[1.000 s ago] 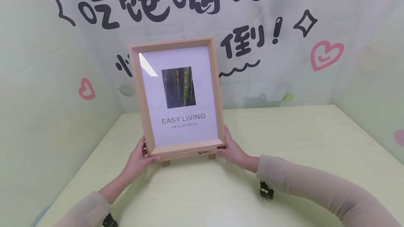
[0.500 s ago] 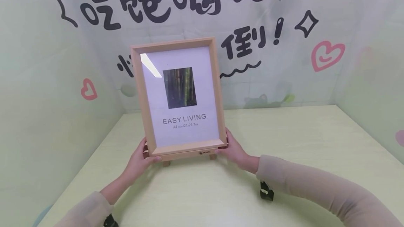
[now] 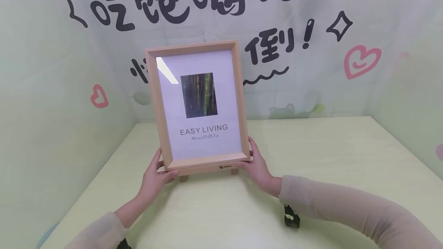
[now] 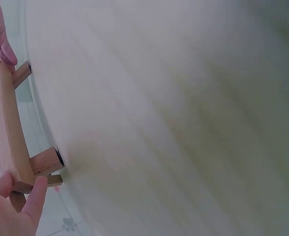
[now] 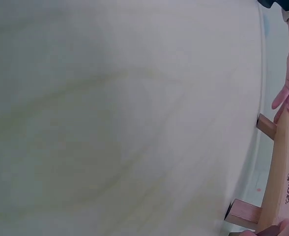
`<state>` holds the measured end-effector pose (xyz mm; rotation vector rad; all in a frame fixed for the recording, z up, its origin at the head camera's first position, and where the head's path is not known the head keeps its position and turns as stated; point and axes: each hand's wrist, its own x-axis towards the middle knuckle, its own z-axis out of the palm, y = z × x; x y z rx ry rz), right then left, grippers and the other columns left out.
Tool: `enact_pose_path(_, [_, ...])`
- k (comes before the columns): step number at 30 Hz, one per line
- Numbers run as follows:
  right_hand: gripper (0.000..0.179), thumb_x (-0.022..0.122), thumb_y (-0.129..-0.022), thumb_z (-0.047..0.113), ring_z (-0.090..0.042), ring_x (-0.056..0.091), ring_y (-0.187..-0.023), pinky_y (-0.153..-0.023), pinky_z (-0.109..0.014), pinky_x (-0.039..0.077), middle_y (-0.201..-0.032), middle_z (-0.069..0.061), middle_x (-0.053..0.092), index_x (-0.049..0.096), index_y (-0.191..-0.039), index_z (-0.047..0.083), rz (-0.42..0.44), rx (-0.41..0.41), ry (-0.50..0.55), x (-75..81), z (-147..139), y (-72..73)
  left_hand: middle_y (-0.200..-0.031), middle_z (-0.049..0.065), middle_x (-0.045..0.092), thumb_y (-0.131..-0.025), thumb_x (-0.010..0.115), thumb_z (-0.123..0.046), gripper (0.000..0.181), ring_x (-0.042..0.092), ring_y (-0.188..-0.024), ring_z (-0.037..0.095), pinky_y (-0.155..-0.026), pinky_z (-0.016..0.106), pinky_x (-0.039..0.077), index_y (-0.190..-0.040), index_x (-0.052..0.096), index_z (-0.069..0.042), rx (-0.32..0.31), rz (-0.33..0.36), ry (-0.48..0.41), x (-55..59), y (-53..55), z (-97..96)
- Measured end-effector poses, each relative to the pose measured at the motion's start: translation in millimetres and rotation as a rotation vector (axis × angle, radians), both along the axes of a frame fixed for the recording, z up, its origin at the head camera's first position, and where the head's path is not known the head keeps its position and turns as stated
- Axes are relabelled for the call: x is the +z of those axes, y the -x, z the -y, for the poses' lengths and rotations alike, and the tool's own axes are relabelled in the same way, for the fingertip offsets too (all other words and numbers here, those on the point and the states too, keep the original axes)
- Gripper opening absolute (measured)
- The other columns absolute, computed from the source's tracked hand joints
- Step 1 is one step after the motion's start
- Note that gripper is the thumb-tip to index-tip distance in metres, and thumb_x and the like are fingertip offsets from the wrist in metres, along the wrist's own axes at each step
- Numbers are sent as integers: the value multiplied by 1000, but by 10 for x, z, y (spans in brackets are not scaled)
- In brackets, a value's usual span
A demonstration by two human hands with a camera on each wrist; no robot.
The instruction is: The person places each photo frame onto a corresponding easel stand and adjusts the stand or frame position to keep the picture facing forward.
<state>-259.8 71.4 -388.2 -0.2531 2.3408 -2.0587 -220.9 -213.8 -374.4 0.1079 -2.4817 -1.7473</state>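
A light wooden picture frame (image 3: 159, 103) leans slightly back on a small wooden easel (image 3: 204, 169). Its white insert (image 3: 204, 145) shows a bamboo photo and the words "EASY LIVING". My left hand (image 3: 154, 178) grips the left end of the easel's ledge, thumb on the front and fingers round the side. At the opposite end my right hand (image 3: 257, 168) holds it in the same way. Short easel legs (image 4: 46, 161) show under the ledge in the left wrist view, one close to my left fingers. From the right side, the ledge (image 5: 279, 172) shows a small dark logo.
A pale wood-grain table (image 3: 214, 210) lies beneath. Behind it hangs a white cloth backdrop (image 3: 311, 87) with large black characters and pink hearts; pale side walls stand left and right. Dark straps (image 3: 292, 216) hang at the sleeves.
Everything has shifted slightly right in the head view. My right wrist sits a little lower, while both hands keep hold of the easel.
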Motion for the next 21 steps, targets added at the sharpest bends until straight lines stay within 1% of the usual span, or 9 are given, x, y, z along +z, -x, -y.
enact_pose_path(4, [84,59,-82,-9,-36,58,-98,-87,-37,53,-114,-25,46,13,-147,17,-2,7,7,8,-2,5,-126,29,43,-83,62,2,90,62,-97,32,-77,33,57,-148,6,-24,2,-7,6,11,-3,-11])
enact_pose_path(10, [85,57,-82,-9,-37,57,-100,-86,-36,53,-117,-25,44,9,-147,18,12,25,17,12,-12,28,-125,30,43,-83,63,3,90,63,-94,28,-74,30,58,-148,6,-24,3,-9,-7,4,20,-8])
enact_pose_path(14, [85,57,-83,-9,-38,57,-101,-84,-36,54,-117,-26,43,9,-147,18,20,36,30,7,-19,35,-125,29,43,-82,63,4,91,64,-92,26,-73,31,58,-148,7,-24,9,-6,-19,2,39,-14])
enact_pose_path(21, [85,58,-83,-7,-36,58,-101,-81,-34,55,-118,-25,44,9,-147,19,14,24,7,-9,-42,53,-126,31,43,-81,62,6,92,62,-94,31,-73,33,58,-148,7,-22,14,-9,-14,-12,62,-41])
